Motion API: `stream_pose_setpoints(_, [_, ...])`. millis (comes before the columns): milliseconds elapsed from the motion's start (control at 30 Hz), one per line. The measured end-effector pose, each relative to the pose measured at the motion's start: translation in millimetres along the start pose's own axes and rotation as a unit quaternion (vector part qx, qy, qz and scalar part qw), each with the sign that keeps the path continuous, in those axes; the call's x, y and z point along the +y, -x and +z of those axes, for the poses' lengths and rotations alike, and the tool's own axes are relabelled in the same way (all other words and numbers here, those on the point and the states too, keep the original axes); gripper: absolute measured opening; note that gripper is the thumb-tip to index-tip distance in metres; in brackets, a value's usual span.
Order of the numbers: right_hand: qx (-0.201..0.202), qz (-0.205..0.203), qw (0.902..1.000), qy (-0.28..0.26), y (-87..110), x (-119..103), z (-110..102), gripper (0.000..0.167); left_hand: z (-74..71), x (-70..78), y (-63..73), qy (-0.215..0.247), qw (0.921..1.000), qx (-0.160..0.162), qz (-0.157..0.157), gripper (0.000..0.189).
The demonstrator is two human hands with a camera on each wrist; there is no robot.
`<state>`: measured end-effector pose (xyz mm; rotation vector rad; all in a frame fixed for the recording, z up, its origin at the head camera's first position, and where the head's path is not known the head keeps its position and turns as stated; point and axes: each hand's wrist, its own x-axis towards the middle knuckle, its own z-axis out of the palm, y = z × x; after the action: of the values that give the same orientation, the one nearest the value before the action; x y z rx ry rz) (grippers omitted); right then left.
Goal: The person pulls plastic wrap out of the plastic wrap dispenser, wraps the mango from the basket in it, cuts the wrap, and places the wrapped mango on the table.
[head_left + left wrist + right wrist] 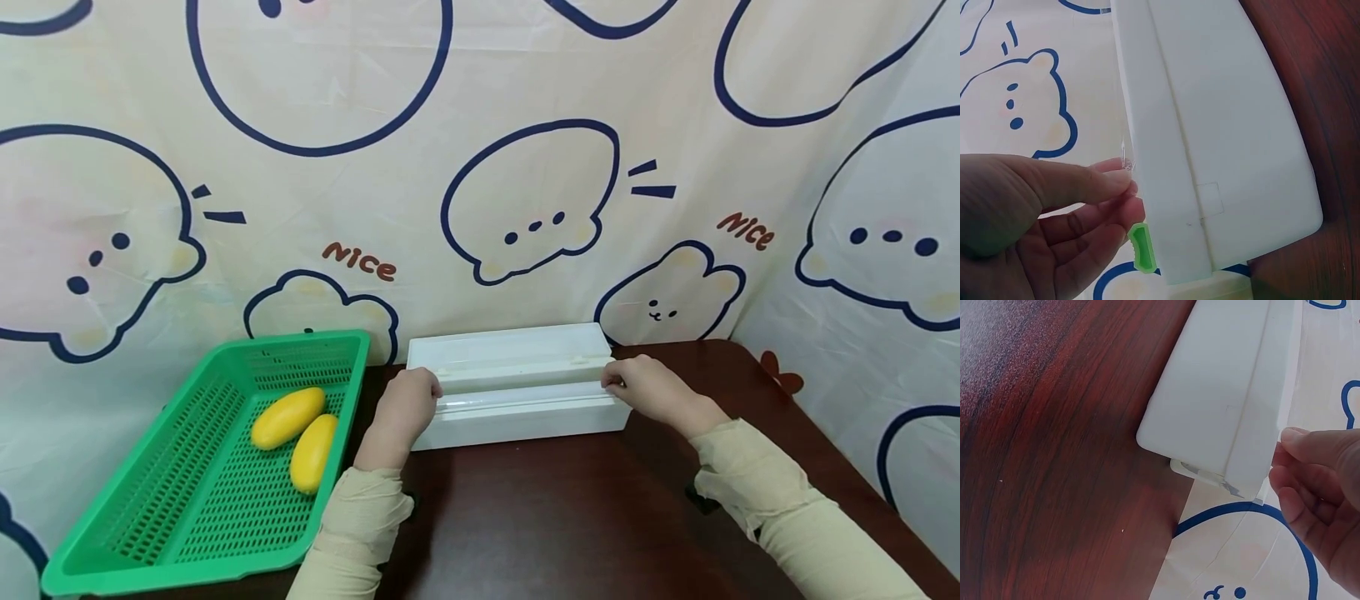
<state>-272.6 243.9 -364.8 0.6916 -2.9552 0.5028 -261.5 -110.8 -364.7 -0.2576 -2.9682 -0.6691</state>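
A long white cling film dispenser (517,423) lies on the table against the back wall, its lid (517,343) raised behind. My left hand (405,407) is at its left end. In the left wrist view, thumb and fingertips pinch clear cling film (1125,155) beside the dispenser's edge, next to a small green plastic piece (1142,249). At the other end is my right hand (654,390). In the right wrist view, its thumb and forefinger pinch at the dispenser's edge; the film there is hard to see.
On the left stands a green perforated basket (142,442). It holds two yellow oval fruits, one (288,418) behind the other (313,454). The dark brown table (555,508) meets a cartoon-printed cloth wall (525,75) at the back and right.
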Motion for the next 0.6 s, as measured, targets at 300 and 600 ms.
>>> stream_pose_setpoints(300, [0.033, 0.010, 0.9994, -0.005, 0.2, 5.0, 5.0, 0.008, 2.8, -0.7, 3.5, 0.012, 0.9996, 0.025, -0.004, 0.020])
stream_pose_setpoints(600, [0.075, 0.001, 0.9971, -0.010, 0.5, 1.4, 0.3, 0.009, 1.3, 4.0, 3.3, 0.034, 0.9969, 0.071, -0.003, 0.021])
